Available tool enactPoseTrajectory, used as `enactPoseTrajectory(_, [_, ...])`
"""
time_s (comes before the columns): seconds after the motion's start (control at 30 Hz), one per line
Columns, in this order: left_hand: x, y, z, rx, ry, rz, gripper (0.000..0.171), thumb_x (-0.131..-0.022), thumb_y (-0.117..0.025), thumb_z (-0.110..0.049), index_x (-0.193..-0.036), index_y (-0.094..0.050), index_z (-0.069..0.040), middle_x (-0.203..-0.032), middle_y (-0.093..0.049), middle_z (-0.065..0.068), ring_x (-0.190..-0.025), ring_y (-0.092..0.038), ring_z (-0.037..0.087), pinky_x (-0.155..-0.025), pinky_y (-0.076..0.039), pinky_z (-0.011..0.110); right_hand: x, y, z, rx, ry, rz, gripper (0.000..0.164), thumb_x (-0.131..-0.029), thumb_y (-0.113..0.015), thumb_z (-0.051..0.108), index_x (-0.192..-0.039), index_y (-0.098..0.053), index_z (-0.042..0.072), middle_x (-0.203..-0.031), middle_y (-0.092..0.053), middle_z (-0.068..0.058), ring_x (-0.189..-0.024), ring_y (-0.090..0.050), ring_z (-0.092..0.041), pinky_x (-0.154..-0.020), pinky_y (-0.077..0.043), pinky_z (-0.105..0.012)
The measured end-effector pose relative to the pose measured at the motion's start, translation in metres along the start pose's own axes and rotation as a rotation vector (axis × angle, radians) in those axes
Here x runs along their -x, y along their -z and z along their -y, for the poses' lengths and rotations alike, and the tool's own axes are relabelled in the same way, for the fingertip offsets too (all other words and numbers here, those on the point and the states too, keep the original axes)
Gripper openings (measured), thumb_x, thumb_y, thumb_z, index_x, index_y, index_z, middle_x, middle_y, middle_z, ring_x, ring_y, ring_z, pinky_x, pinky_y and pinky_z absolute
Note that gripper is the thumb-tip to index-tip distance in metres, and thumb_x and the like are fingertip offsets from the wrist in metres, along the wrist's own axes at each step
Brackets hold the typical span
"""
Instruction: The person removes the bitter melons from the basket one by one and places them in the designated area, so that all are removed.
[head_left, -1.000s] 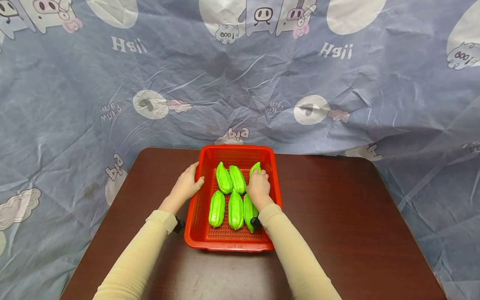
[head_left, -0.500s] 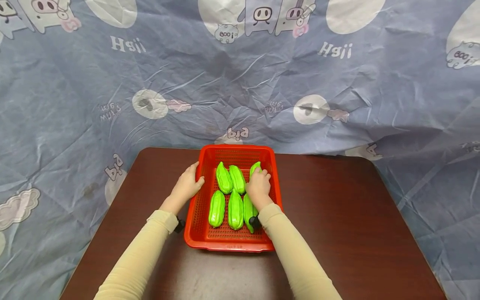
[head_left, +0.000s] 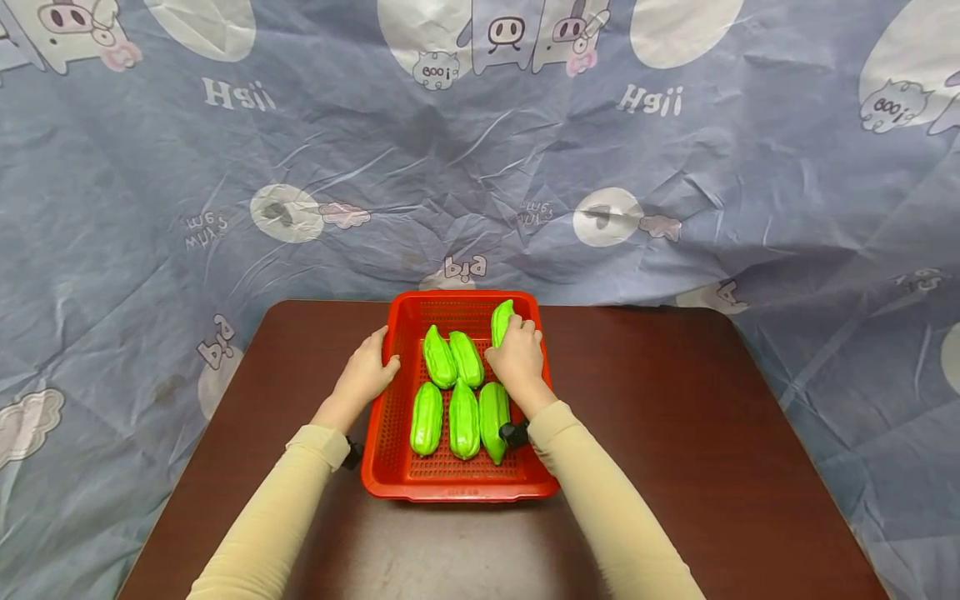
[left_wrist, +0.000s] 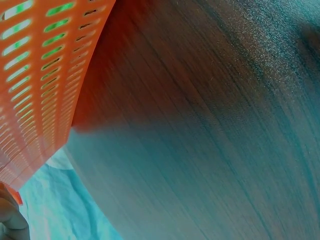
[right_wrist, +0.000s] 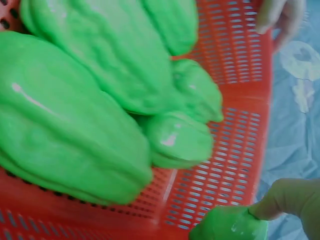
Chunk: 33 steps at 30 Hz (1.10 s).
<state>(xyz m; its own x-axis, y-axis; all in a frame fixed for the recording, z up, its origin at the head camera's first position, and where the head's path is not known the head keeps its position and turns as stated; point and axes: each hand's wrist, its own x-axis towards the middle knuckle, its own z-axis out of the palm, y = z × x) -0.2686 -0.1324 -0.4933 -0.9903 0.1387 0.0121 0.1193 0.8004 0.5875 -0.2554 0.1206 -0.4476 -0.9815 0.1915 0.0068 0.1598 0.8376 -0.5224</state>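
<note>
A red plastic basket (head_left: 461, 492) with perforated walls stands on the table. Several bright green, ribbed, pointed gourds lie on its floor, such as the front left gourd (head_left: 426, 419) and the front middle gourd (head_left: 464, 421). My left hand (head_left: 366, 367) grips the basket's left rim, thumb over the inside and fingers outside. At the back right of the basket, my right hand (head_left: 517, 354) holds a green ribbed gourd (head_left: 502, 323) whose tip points away. In the right wrist view my thumb presses on this held gourd (right_wrist: 232, 223); its lower part is hidden in the head view.
The dark brown wooden table (head_left: 660, 417) extends to both sides of the basket. Behind it hangs a blue-grey printed cloth (head_left: 420, 150). Black wrist cameras sit at both cuffs; the right wrist camera (head_left: 513, 433) overlaps the front right gourd (head_left: 492, 408).
My right hand and its gourd have risen and shifted toward the basket's back right, uncovering more of the front right gourd. The left hand stays on the rim. The head view has turned slightly.
</note>
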Motion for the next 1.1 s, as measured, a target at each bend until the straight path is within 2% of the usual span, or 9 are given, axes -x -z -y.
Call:
enactPoseTrajectory(0.23, [0.000, 0.000, 0.001, 0.007, 0.001, 0.000, 0.068, -0.096, -0.056, -0.022, -0.153, -0.028, 0.002, -0.147, -0.042, 0.028, -0.127, -0.049, 0.045, -0.105, -0.042, 0.057, -0.001, 0.024, 0.000, -0.123, 0.009, -0.011, 0.071, -0.084, -0.073, 0.020, -0.145, -0.040, 0.004, -0.141, -0.043, -0.023, -0.125, -0.042, -0.042, -0.097, -0.046, -0.050])
enactPoseTrajectory(0.53, [0.000, 0.002, -0.002, 0.010, -0.003, -0.003, 0.068, -0.097, -0.055, -0.022, -0.153, -0.026, 0.002, -0.147, -0.042, 0.028, -0.126, -0.050, 0.045, -0.104, -0.043, 0.057, -0.008, 0.054, -0.011, -0.272, -0.013, -0.092, 0.068, -0.082, -0.073, 0.019, -0.143, -0.046, 0.004, -0.135, -0.051, -0.021, -0.121, -0.051, -0.038, -0.101, -0.043, -0.050])
enactPoseTrajectory(0.77, [0.001, 0.002, -0.001, -0.004, -0.012, -0.028, 0.065, -0.096, -0.054, -0.018, -0.151, -0.029, 0.005, -0.145, -0.043, 0.029, -0.123, -0.052, 0.045, -0.101, -0.045, 0.056, -0.015, 0.072, -0.034, -0.366, -0.072, -0.104, 0.065, -0.084, -0.070, 0.018, -0.143, -0.046, 0.005, -0.132, -0.052, -0.020, -0.121, -0.050, -0.035, -0.101, -0.044, -0.048])
enactPoseTrajectory(1.1, [0.001, 0.003, 0.000, -0.006, -0.007, 0.007, 0.068, -0.097, -0.054, -0.022, -0.153, -0.026, 0.003, -0.148, -0.040, 0.028, -0.126, -0.051, 0.044, -0.104, -0.043, 0.056, -0.021, 0.079, -0.072, -0.403, -0.142, -0.090, 0.067, -0.087, -0.066, 0.020, -0.147, -0.042, 0.005, -0.142, -0.051, -0.018, -0.125, -0.052, -0.036, -0.105, -0.041, -0.048])
